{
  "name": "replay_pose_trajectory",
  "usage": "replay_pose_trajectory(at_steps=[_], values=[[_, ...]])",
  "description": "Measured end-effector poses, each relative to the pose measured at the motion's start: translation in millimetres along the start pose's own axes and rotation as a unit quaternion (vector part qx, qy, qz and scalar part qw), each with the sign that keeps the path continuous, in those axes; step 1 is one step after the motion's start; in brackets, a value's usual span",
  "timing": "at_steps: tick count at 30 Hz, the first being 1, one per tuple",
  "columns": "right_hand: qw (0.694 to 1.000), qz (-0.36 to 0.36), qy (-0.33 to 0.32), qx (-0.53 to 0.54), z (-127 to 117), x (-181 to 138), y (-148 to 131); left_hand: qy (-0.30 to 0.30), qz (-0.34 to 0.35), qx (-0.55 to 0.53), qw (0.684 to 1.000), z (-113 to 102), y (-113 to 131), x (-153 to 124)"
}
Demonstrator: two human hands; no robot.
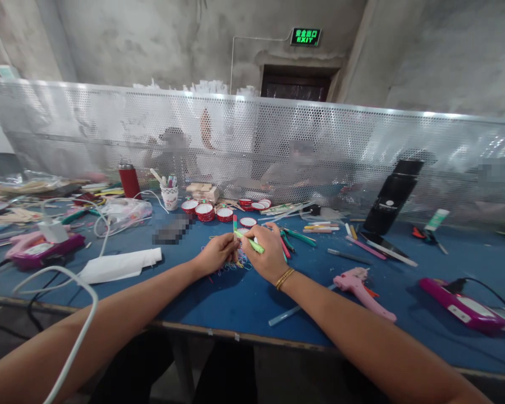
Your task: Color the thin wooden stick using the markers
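In the head view, my left hand (216,253) pinches a narrow upright wooden stick (235,223), its top coloured red and green. My right hand (270,248) is closed around a light green marker (256,247), whose tip end meets the stick or lies just in front of it; I cannot tell which. Both hands are close together above the blue table. Below them lies a tangle of thin coloured loops (227,266), partly hidden by the fingers. Just beyond my hands sits a round white dish with a red rim (248,222).
Stacks of red-rimmed dishes (204,211) stand farther back, near a paper cup of pens (169,197). To the right are a pink glue gun (362,289), a black bottle (391,196) and a purple power strip (463,303). A white cable (84,331) crosses my left forearm. A perforated screen (235,146) borders the table.
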State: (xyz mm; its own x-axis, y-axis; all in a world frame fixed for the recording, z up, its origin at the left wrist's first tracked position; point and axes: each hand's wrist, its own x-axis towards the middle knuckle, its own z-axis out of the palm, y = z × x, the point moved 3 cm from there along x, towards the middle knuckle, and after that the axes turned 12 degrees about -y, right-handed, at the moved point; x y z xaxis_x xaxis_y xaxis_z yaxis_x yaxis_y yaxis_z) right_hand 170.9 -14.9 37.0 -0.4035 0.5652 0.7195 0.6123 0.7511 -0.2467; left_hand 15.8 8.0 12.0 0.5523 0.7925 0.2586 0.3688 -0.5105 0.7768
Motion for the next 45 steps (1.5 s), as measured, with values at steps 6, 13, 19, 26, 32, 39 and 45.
replay_pose_trajectory(at_steps=[6, 13, 19, 26, 32, 39, 45], values=[[1.0, 0.004, 0.014, 0.004, -1.9, -0.2, 1.0, -0.001, -0.005, -0.007, 1.0, -0.2, 1.4, -0.6], [1.0, -0.012, 0.005, 0.006, -1.4, 0.7, -0.4, 0.001, -0.004, -0.01, 1.0, -0.2, 2.0, -1.2], [1.0, -0.007, 0.012, 0.007, -1.2, 0.6, -0.3, 0.004, -0.003, -0.008, 1.0, -0.6, -0.6, -0.5], [1.0, 0.005, 0.014, 0.003, -2.2, 0.4, 1.3, 0.007, -0.007, -0.01, 1.0, -0.9, -3.2, -0.8], [1.0, -0.011, -0.002, 0.006, 0.2, 0.1, -0.1, 0.001, 0.003, -0.008, 1.0, -0.4, -1.5, 0.0], [1.0, -0.004, 0.015, 0.004, -0.5, 0.0, 0.3, 0.001, 0.002, 0.001, 1.0, -1.0, -0.1, -0.9], [1.0, -0.002, 0.007, -0.001, 0.1, -0.1, 0.3, -0.001, -0.002, 0.009, 1.0, -1.0, 0.4, -1.1]])
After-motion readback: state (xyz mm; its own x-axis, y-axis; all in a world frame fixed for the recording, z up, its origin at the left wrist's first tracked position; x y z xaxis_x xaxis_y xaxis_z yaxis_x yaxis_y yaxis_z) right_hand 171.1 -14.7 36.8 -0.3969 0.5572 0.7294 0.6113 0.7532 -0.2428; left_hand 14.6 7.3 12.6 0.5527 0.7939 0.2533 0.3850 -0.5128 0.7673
